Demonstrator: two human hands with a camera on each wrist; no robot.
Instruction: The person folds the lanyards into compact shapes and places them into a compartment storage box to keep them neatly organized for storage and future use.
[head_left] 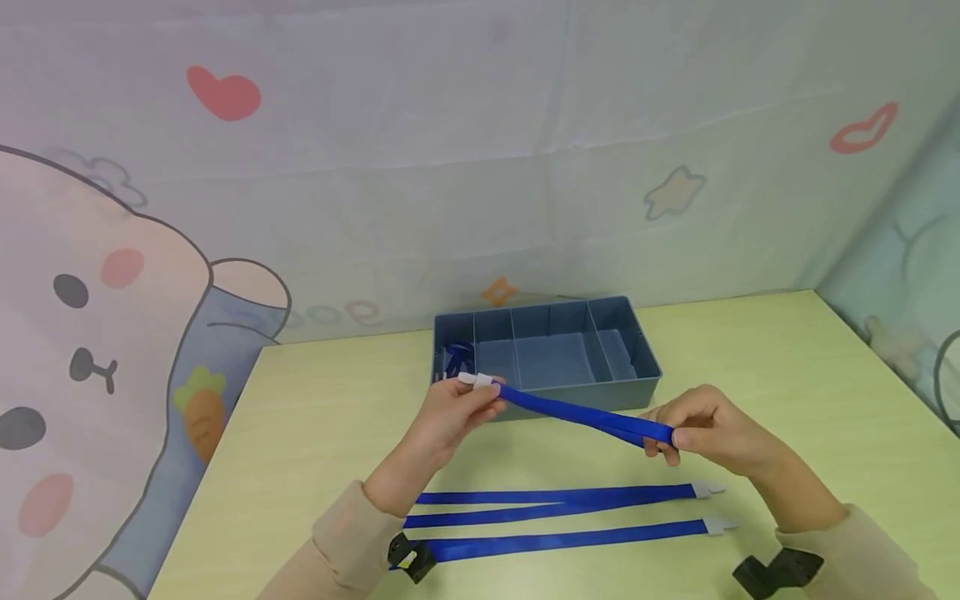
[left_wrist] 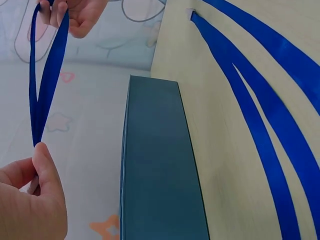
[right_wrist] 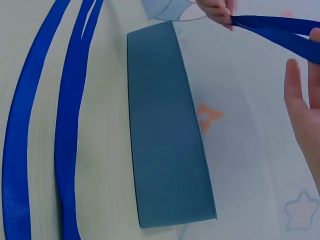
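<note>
Blue strap (head_left: 577, 414), doubled into a loop, is held up over the table (head_left: 322, 433) btwn both hands, near side of the tray (head_left: 600, 396). L hand (head_left: 459, 410) pinches the white clip (head_left: 483, 380) end btwn thumb & fingers; R hand (head_left: 720, 433) grips the far fold, fingers curled, thumb pressed on it.

Main risk prob. at R hand: the band looks thin & smooth, so if the thumb eases, the fold could slip out & drop. L side: clip looks small & stiff, may pivot in the pinch & turn the strap w/ it. Left wrist view shows a gap btwn the two runs, so uneven pull could set a twist.

Tray's near wall is close; a low pass might snag the strap on its rim or nudge it. Blue coil (head_left: 460, 357) in the leftmost compartment looks loose, could catch on anything pushed in there.

Below lie the farther strap (head_left: 637, 496) & nearer strap (head_left: 585, 539): a drooping loop could tangle w/ them, & the L wrist cam (head_left: 412, 558), overlapping the nearer one in head view, might drag it if the forearm dips.
</note>
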